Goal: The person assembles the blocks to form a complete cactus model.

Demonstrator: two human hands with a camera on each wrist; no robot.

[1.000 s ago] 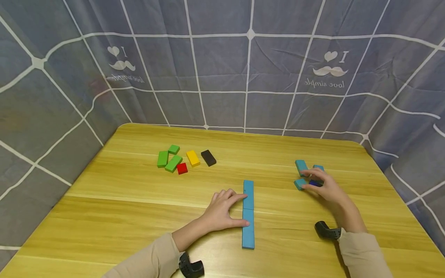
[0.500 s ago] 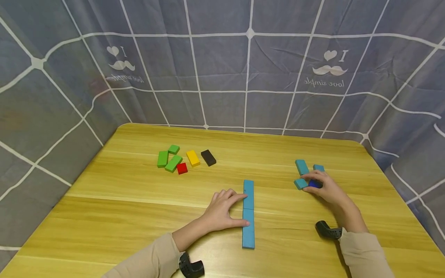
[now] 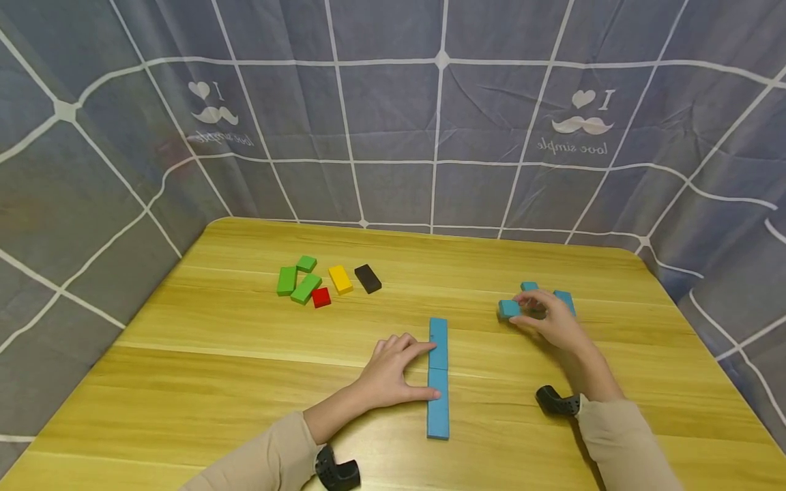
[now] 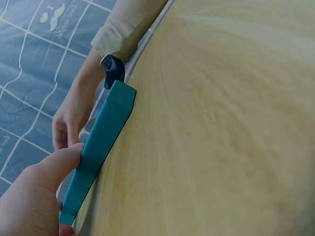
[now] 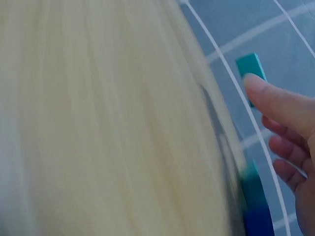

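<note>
My left hand (image 3: 393, 375) rests beside two long light-blue blocks laid end to end in a line on the table. Its index fingertip touches the far block (image 3: 439, 333), its thumb the near block (image 3: 439, 419); the thumb also shows against the blue side (image 4: 101, 142) in the left wrist view. Between thumb and fingers, my right hand (image 3: 552, 324) pinches a small light-blue block (image 3: 508, 309), raised off the table. Two other light-blue blocks lie behind this hand, one at left (image 3: 529, 286) and one at right (image 3: 565, 301). A dark blue block (image 5: 258, 221) shows in the right wrist view.
At the back left lie several green blocks (image 3: 286, 281), a red block (image 3: 321, 297), a yellow block (image 3: 340, 279) and a black block (image 3: 368, 279). A grey curtain with white lines (image 3: 393, 136) hangs behind the wooden table (image 3: 215, 368).
My right hand has picked up the small light-blue block and moved left with it. The left hand and the long blocks have stayed in place.
</note>
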